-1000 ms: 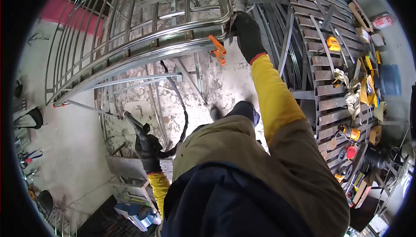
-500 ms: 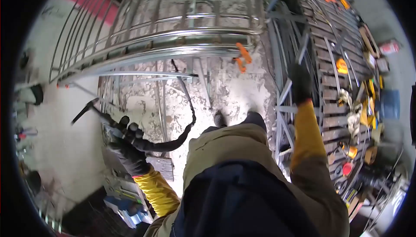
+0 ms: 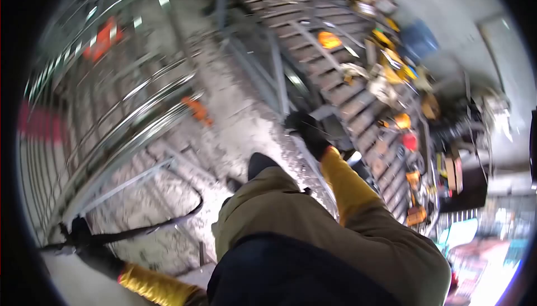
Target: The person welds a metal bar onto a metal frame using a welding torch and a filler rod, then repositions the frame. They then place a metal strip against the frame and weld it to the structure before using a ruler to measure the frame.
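Note:
My left hand [image 3: 92, 247], in a black glove with a yellow cuff, is at the lower left, its fingers wrapped round a black welding torch. The torch's head is blurred at the edge of view. From it a thick black cable [image 3: 151, 229] curves over the floor below the metal frame [image 3: 148, 107]. My right hand [image 3: 310, 134], gloved the same way, is beside the grey steel bars [image 3: 278, 71] at the edge of the slatted bench. Its fingers are dark and smeared, so a hold on a bar cannot be made out.
Tools and rags lie on the slatted bench [image 3: 363, 152] at the right, with a blue container [image 3: 419, 40] beyond. An orange clamp [image 3: 197, 110] grips the frame's near end. Pale, dusty floor [image 3: 235, 102] shows between frame and bench.
The view has swung to the right, so frame and bench appear turned and shifted left. My left hand now shows lower and farther left, still with the torch. My right hand appears lower, nearer my body.

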`<control>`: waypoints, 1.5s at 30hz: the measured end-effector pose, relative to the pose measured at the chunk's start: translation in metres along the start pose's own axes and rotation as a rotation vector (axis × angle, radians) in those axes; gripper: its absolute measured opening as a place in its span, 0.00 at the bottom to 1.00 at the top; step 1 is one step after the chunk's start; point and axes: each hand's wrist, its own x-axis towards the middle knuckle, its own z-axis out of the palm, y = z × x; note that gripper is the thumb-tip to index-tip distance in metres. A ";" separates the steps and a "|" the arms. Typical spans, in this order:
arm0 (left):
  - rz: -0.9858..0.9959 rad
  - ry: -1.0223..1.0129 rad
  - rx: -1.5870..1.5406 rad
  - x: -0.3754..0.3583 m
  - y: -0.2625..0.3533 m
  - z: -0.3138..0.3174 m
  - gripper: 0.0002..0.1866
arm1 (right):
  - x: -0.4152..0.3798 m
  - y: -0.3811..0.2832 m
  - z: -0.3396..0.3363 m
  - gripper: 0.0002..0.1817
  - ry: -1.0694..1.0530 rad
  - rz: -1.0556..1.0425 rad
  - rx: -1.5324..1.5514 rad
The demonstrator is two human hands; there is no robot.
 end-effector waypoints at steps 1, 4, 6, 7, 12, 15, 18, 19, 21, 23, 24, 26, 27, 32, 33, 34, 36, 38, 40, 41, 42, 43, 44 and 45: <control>-0.332 0.186 -0.431 0.027 0.024 0.014 0.19 | -0.007 -0.030 0.007 0.13 -0.004 -0.013 -0.113; -0.109 0.030 0.086 0.101 0.009 0.047 0.19 | -0.010 -0.084 0.004 0.13 0.072 -0.191 -0.084; -0.248 0.043 -0.065 0.132 -0.018 0.070 0.18 | 0.020 -0.084 -0.026 0.14 -0.019 -0.310 -0.125; -0.353 0.094 -0.214 0.140 -0.027 0.092 0.17 | 0.025 -0.087 -0.036 0.14 0.014 -0.314 -0.061; -0.529 0.128 -0.483 0.152 -0.029 0.117 0.34 | 0.064 -0.087 -0.092 0.16 0.181 -0.358 -0.154; -0.515 0.187 -0.426 0.139 -0.096 0.117 0.29 | 0.106 -0.089 -0.099 0.22 0.007 -0.359 0.079; -0.578 0.406 -0.164 0.143 0.015 0.158 0.21 | 0.144 -0.166 0.004 0.20 -0.126 -0.563 -0.139; -0.534 0.377 -0.078 0.145 0.026 0.162 0.21 | 0.159 -0.185 0.034 0.19 -0.185 -0.516 -0.057; -0.474 0.444 0.075 0.148 0.048 0.180 0.21 | 0.164 -0.233 0.122 0.18 -0.278 -0.738 -0.120; -0.528 0.417 0.297 0.147 0.028 0.172 0.23 | 0.179 -0.273 0.197 0.16 -0.479 -0.763 -0.272; -0.575 0.378 0.353 0.148 0.030 0.172 0.25 | 0.188 -0.288 0.236 0.15 -0.562 -0.746 -0.303; -0.562 0.350 0.440 0.148 0.029 0.171 0.25 | 0.198 -0.303 0.319 0.14 -0.693 -0.655 -0.430; -0.593 0.331 0.425 0.149 0.028 0.172 0.26 | 0.205 -0.307 0.355 0.14 -0.736 -0.579 -0.526; -0.456 0.246 0.261 0.143 0.016 0.163 0.21 | 0.318 -0.225 0.487 0.28 -0.863 -1.112 -1.024; -0.469 0.198 0.247 0.147 0.023 0.159 0.21 | 0.331 -0.203 0.501 0.33 -0.743 -1.197 -1.034; -0.559 0.171 0.134 0.149 0.037 0.156 0.22 | 0.364 -0.168 0.514 0.34 -0.659 -1.294 -1.100; -0.639 0.133 -0.026 0.148 0.047 0.151 0.20 | 0.399 -0.143 0.524 0.35 -0.680 -1.307 -1.397; -0.642 0.101 -0.149 0.149 0.046 0.142 0.18 | 0.382 -0.161 0.534 0.32 -0.879 -0.989 -1.710; -0.678 0.046 -0.396 0.151 0.059 0.126 0.14 | 0.362 -0.176 0.533 0.29 -0.835 -1.061 -1.749; -0.676 0.037 -0.423 0.151 0.043 0.117 0.14 | 0.360 -0.180 0.524 0.27 -0.787 -1.076 -1.755; -0.681 0.036 -0.706 0.152 0.026 0.107 0.16 | 0.355 -0.186 0.514 0.27 -0.767 -1.066 -1.786; -0.688 0.039 -0.991 0.148 0.007 0.095 0.19 | 0.347 -0.190 0.503 0.28 -0.680 -1.130 -1.590; -0.560 0.011 -0.817 0.147 -0.006 0.076 0.16 | 0.343 -0.195 0.494 0.29 -0.596 -1.181 -1.391; -0.393 -0.020 -0.508 0.146 -0.053 0.053 0.14 | 0.351 -0.202 0.486 0.26 -0.541 -1.065 -1.371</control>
